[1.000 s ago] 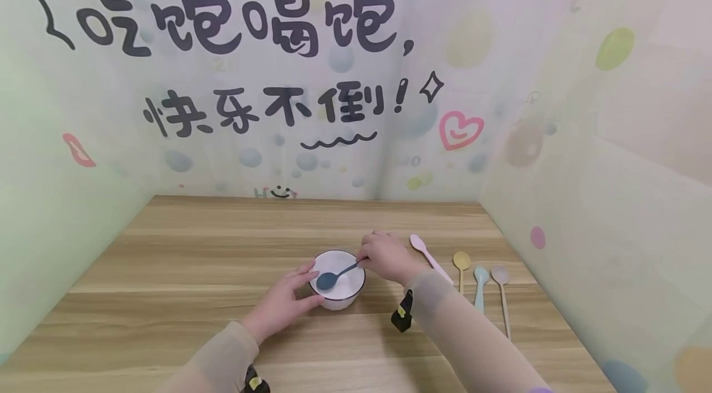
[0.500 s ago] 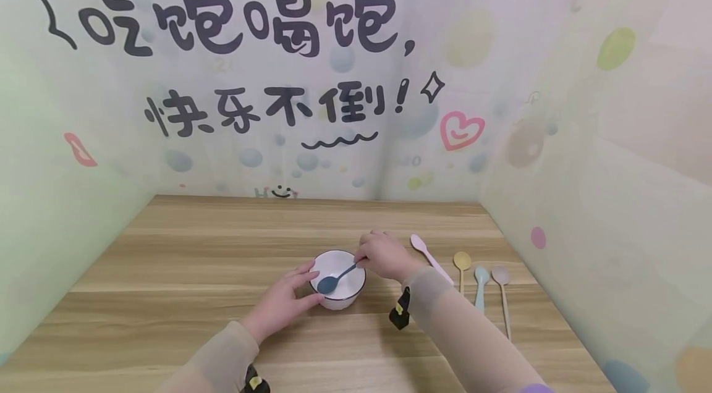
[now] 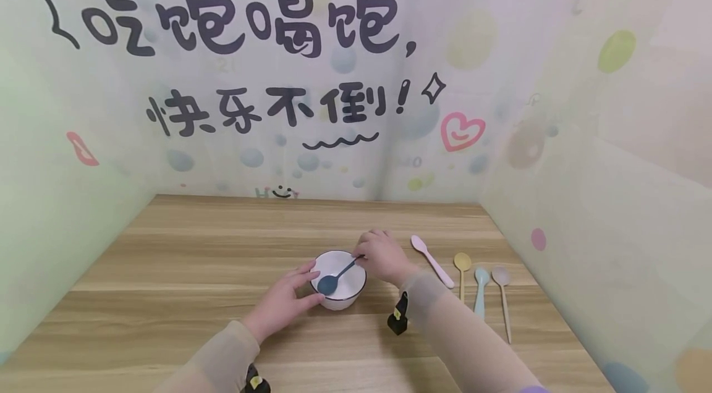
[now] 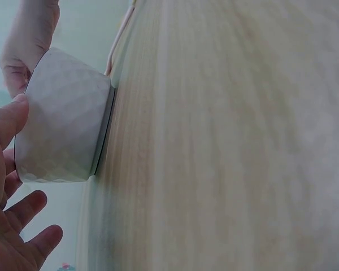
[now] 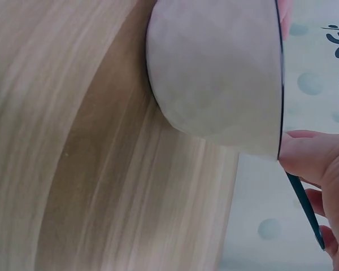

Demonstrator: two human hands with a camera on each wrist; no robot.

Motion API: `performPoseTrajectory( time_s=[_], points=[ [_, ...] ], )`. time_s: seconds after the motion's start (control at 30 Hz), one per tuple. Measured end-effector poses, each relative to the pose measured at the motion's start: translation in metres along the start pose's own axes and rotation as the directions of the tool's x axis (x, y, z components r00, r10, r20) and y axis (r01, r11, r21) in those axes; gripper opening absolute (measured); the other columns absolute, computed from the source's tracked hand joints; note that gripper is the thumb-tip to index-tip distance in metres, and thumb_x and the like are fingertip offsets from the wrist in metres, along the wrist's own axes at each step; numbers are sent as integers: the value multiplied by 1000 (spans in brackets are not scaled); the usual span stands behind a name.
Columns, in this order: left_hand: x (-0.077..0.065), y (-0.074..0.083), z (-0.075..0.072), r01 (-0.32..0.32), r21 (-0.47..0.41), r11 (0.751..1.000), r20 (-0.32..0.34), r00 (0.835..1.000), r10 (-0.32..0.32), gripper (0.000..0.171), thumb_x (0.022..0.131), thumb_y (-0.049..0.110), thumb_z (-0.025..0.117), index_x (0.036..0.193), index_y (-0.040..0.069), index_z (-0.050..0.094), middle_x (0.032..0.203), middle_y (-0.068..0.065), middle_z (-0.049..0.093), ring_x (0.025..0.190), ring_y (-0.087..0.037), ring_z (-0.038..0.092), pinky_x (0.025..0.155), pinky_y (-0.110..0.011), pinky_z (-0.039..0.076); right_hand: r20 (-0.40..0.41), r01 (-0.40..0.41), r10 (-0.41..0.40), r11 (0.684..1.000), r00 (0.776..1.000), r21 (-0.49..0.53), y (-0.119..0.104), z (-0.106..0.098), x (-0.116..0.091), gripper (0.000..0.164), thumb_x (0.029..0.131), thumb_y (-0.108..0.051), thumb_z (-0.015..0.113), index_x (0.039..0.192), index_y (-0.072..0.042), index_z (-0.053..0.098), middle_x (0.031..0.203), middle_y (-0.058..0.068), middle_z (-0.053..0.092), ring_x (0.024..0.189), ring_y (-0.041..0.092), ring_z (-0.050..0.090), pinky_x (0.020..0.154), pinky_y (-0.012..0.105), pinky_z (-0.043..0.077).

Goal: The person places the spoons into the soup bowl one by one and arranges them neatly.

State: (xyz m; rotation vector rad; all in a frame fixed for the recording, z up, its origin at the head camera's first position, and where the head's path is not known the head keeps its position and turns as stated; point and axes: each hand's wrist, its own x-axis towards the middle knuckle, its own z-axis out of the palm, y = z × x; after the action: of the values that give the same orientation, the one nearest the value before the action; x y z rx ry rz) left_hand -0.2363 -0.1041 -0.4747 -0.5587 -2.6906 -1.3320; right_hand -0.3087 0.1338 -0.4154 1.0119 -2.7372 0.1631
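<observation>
A white bowl with a dark rim and a dimpled outer side stands upright on the wooden table. My left hand holds it at the left, with the thumb at the near rim and fingertips over the far left rim. Two of that hand's fingers spread away from the bowl in the left wrist view. My right hand pinches the handle of a dark blue spoon at the right rim. The spoon's head lies inside the bowl, and its handle end sticks out past my thumb.
Right of the bowl lie a pink spoon, a yellow spoon, a light blue spoon and a greyish spoon. My right forearm covers parts of some. Printed walls enclose the table at the back and sides.
My right hand has shifted slightly left with the spoon, whose head sits a little lower in the bowl than a second ago. The left hand and bowl have stayed put.
</observation>
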Motion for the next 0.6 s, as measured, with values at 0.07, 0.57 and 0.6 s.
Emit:
performPoseTrajectory(
  time_s=[0.07,0.57,0.6],
  points=[
    [0,0,0,-5,-1,1000,-4,1000,5,54,83,30,76,127,2,62,147,-8,45,136,-33,37,110,-49,32,-24,-1,1,1000,1000,6,1,2,-1,8,82,-16,75,90,-18,77,94,-6,65,97,18,53,89,42,43],
    [0,1,-1,7,-12,1000,0,1000,-7,52,82,28,77,126,3,63,146,-7,45,137,-32,37,110,-49,31,-169,-5,17,998,985,66,8,0,-12,13,83,-16,75,96,-16,77,101,-3,67,103,22,55,91,47,43],
    [0,1,0,7,-12,1000,-1,1000,-7,52,82,28,77,126,3,63,146,-7,45,137,-32,37,110,-49,31,-175,-6,17,998,984,63,8,0,-13,13,83,-16,75,96,-16,77,101,-3,67,103,21,55,91,46,43]
  ],
)
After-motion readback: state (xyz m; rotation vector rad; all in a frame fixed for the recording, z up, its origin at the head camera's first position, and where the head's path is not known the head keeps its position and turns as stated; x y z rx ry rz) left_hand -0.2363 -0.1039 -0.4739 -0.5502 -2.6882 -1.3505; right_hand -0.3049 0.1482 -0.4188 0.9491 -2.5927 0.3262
